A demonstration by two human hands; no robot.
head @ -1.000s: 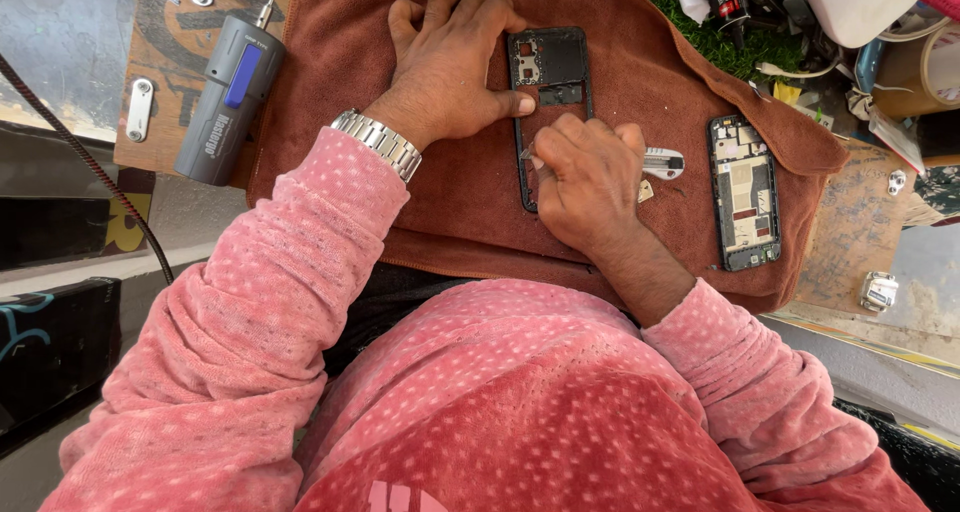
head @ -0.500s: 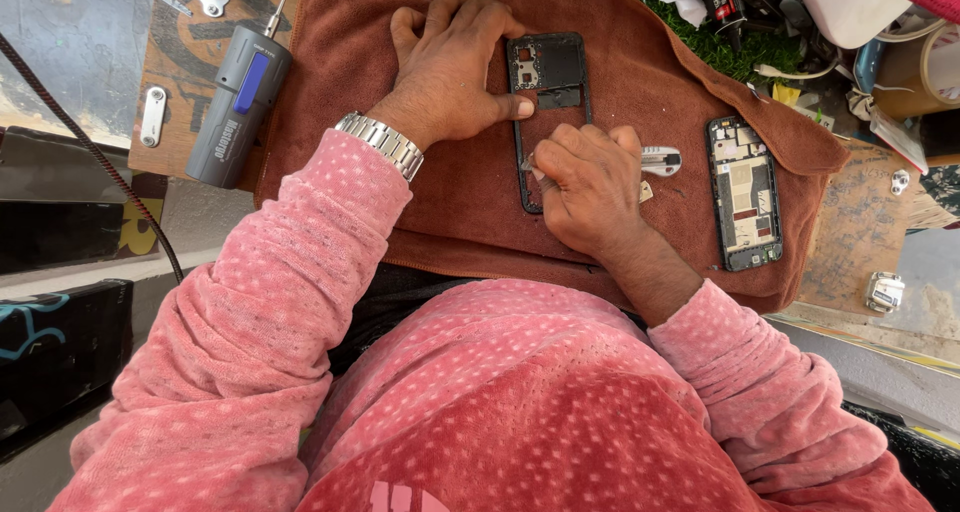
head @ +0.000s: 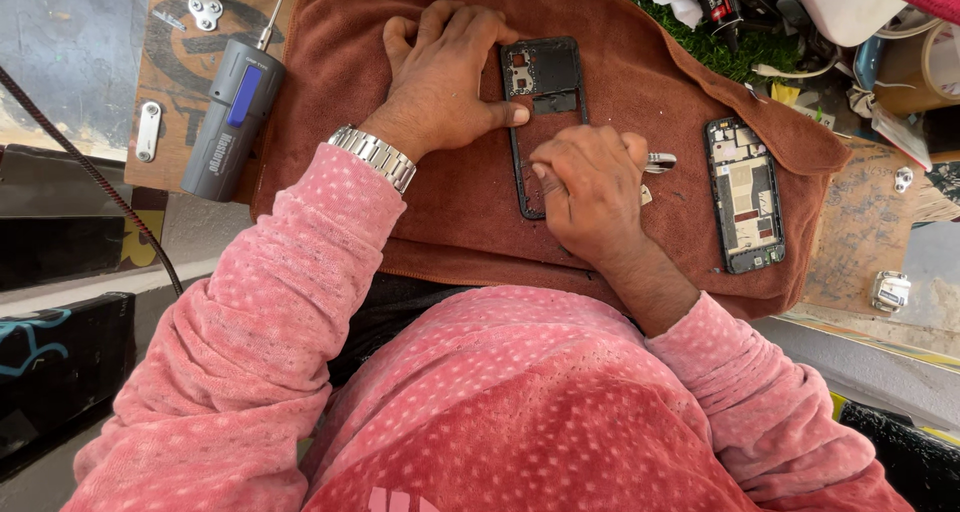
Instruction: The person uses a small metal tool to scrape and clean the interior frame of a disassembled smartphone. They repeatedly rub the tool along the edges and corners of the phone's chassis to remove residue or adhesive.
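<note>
Both hands on the phone frame

My left hand [head: 440, 77] presses flat on the phone frame [head: 545, 102] on the brown towel [head: 460, 202]; right hand [head: 590, 187] pinches a small metal tool [head: 660, 159]; another opened phone [head: 745, 194] lies at 3 o'clock.

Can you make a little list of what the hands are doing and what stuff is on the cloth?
Left hand: presses on the dark phone frame, thumb on its edge
Right hand: grips a small metal tool over the frame
Cloth: brown towel under both
Right side of towel: opened phone showing its insides
Left of towel: grey electric screwdriver
Wrist: silver watch
</note>
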